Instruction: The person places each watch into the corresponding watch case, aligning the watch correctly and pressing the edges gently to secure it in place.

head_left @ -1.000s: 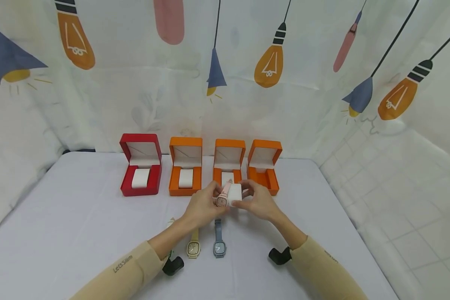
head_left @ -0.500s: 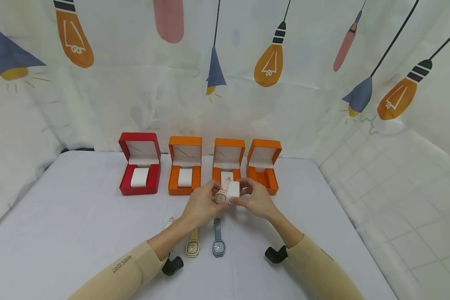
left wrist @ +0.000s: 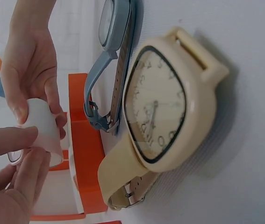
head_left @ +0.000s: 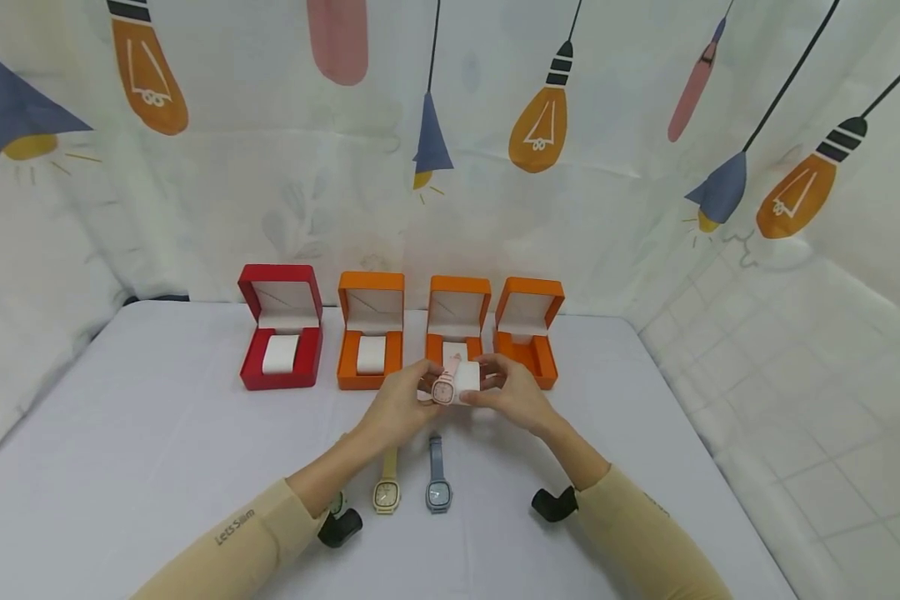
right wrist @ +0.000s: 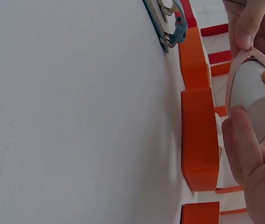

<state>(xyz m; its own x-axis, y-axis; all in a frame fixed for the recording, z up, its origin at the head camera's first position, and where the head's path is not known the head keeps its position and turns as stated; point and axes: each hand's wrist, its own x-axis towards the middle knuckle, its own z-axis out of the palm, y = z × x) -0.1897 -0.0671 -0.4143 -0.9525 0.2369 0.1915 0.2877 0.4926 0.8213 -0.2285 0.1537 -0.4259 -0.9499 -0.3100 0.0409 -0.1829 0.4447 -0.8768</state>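
Both hands meet in front of the third box in the head view. My left hand (head_left: 401,406) pinches a pink wristwatch (head_left: 443,391) by its strap and case. With thumb and fingers my right hand (head_left: 520,398) grips a white watch cushion (head_left: 468,377). In the right wrist view the pink strap (right wrist: 233,77) loops round one end of the cushion (right wrist: 250,86), its buckle end under the left fingers. A cream-yellow watch (head_left: 386,495) and a blue watch (head_left: 438,493) lie nearer the body. A watch with a green dial (head_left: 337,503) is partly hidden by the left forearm.
Along the back stand a red box (head_left: 317,367) and orange boxes (head_left: 348,375), lids up. The red one and its two neighbours hold white cushions; the rightmost orange box (head_left: 523,357) has none. A lamp-patterned curtain (head_left: 270,183) hangs behind the table (head_left: 157,433).
The hands have shifted slightly away from the body with the pink watch and cushion. The left forearm has moved a little left, showing more of the yellow and green-dial watches.
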